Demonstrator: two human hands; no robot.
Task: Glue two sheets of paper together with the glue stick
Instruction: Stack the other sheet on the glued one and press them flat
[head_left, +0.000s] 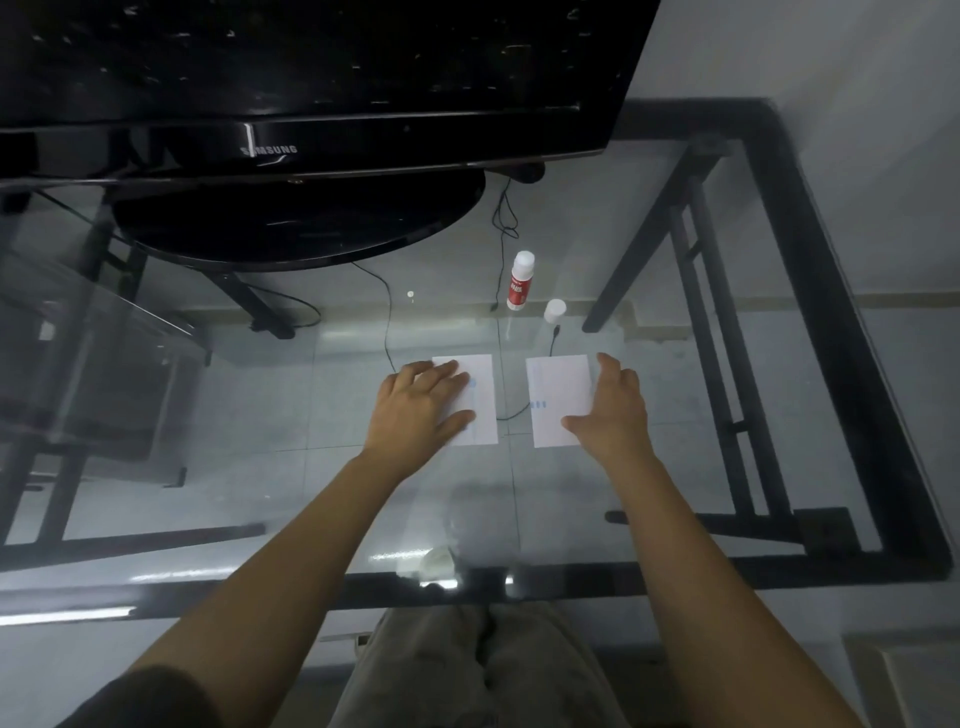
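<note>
**Two sheets side by side, a flat hand at each**

At the far left, the glass surface (218, 415) lay bare from its near black rim up to the round black base (298, 218) of the Samsung monitor (311, 78), which stood at the back and overhung that corner. This left stretch was the widest open room on the top.

The left hand (415, 405) rested flat and spread, palm down, on the left sheet of paper (480, 410). Its fingers covered the sheet's left part and its thumb lay across the lower left corner; it pressed rather than gripped. The sheet's right edge was free and ran straight, parallel to the left edge of the right sheet of paper (556, 400). A narrow strip of clear glass parted the two sheets, so they lay near each other but not touching. A thin black cable (511, 415) showed in that gap; whether it ran on the glass or under it could not be told.

The right hand (613, 410) was open with fingers loosely curved at the right sheet's right edge, thumb over its lower right corner. Whether it pressed the paper or only hovered could not be told.

Behind the sheets, the red-and-white glue stick (518, 283) stood upright, and a small white cap (555, 310) stood just beside it to the right, both well apart from the paper.

To the right, bare glass ran to the black frame edge (831, 312).
</note>
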